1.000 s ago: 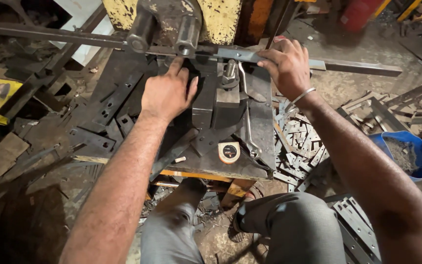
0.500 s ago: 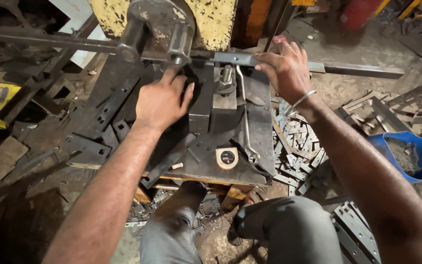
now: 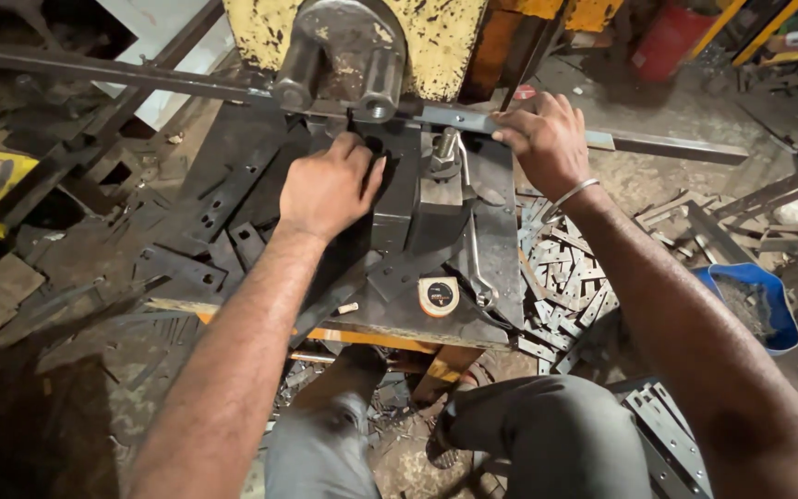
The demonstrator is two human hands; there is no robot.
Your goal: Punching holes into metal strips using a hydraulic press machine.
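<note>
Flat steel bar [image 3: 473, 120] is clamped by the right hand [image 3: 547, 143] at the press bed's [image 3: 496, 268] far edge; the left hand [image 3: 330, 185] rests flat and unclenched on the die block [image 3: 397, 199]; cut pieces [image 3: 570, 277] are piled beside the bed's right edge.

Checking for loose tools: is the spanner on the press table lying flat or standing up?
Lying flat: the spanner rests lengthwise on the dark press table, beside the tape measure.
</note>
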